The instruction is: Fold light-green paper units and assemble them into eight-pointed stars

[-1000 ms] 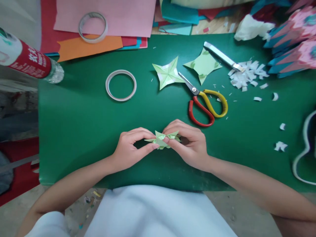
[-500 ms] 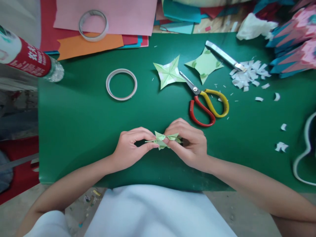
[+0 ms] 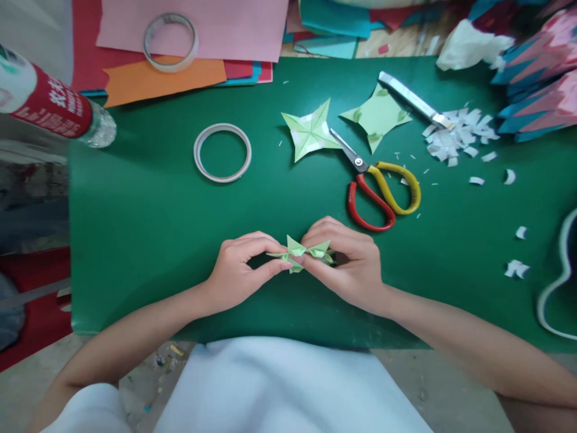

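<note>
A small folded light-green paper piece (image 3: 296, 247) with several points is held between both hands near the table's front edge. My left hand (image 3: 243, 267) pinches its left side between thumb and fingers. On its right side, my right hand (image 3: 345, 258) grips it, with the thumb pressed on the middle; the fingers hide part of the paper. Farther back lie a green paper star (image 3: 311, 131) and a second green star (image 3: 375, 117). Scissors (image 3: 359, 162) with one red and one yellow handle lie with their tip touching the first star.
A tape roll (image 3: 222, 153) lies on the green table (image 3: 148, 216); another roll (image 3: 170, 65) rests on coloured paper sheets (image 3: 238, 30). A bottle (image 3: 58, 105) is at left. At right are a metal cutter (image 3: 412, 97), white paper scraps (image 3: 457, 137) and pink-blue folded paper (image 3: 541, 78).
The right thumb has shifted slightly left over the green piece, and its upper points stand a little higher. Both hands keep their hold. The view has shifted slightly.
</note>
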Available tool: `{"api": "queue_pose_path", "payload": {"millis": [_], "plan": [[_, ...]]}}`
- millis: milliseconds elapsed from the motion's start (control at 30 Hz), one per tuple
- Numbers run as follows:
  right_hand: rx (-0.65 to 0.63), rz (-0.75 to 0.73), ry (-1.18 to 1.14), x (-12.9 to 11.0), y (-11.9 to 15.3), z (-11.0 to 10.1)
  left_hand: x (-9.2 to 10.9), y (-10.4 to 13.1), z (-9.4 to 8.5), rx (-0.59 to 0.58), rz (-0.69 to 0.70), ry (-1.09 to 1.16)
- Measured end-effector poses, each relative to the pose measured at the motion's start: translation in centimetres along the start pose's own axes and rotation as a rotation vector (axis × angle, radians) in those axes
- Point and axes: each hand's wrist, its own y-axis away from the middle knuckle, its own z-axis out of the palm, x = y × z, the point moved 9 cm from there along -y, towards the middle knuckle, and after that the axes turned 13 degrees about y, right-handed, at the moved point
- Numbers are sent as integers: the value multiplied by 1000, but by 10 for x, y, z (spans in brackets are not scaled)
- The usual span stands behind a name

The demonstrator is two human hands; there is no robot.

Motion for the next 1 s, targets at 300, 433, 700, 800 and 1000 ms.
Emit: {"api": "queue_pose_path", "payload": {"millis": [300,433,700,800,1000], "plan": [[100,80,44,3,5,-6,-8,2,2,42,-111,28],[104,52,76,-1,6,-5,-19,4,-5,135,-206,197],[-130,-17,151,-8,8,11,-18,3,-14,219,-154,314],[-180,6,91,-6,8,11,-18,2,-12,171,-154,331],[-191,20,142,-3,7,13,-7,3,0,-22,-72,101]]}}
